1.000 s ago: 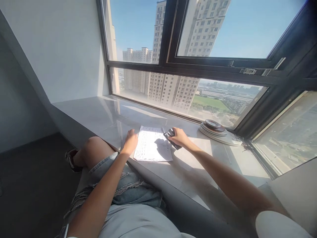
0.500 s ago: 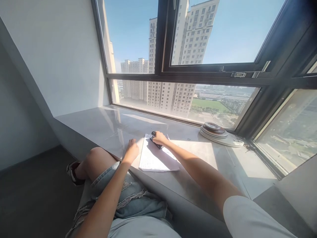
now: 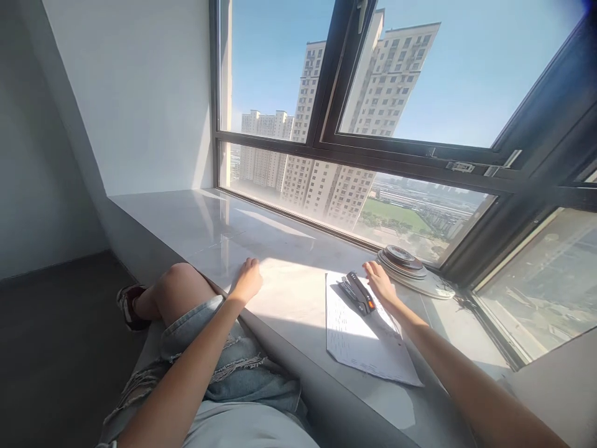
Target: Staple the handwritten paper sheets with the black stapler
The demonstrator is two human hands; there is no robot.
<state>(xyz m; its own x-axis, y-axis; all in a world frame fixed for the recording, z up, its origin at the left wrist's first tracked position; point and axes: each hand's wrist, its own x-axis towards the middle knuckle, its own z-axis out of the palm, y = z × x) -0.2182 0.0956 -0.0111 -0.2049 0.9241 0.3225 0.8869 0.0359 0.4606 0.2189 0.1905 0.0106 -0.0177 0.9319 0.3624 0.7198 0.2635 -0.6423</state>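
A black stapler [image 3: 358, 294] with a small orange mark near one end lies slantwise on a stack of white papers [image 3: 359, 345] covered in lines of writing. Just right of the stapler, my right hand [image 3: 380, 283] hovers over the papers' far right side, fingers stretched out and holding nothing. My left hand [image 3: 249, 280] is at the near edge of the windowsill [image 3: 284, 292], left of the papers and apart from them. Its fingers are curled closed, and I see nothing in them.
A pile of round plates or discs [image 3: 402, 264] stands by the window, beyond my right hand. A dark window frame [image 3: 396, 155] borders the sill at the back. My bare knee [image 3: 180, 283] is against the sill's near edge.
The papers and the stapler have shifted right along the sill. My right hand has let go of the stapler. My left hand has hardly moved, and the view has tilted.
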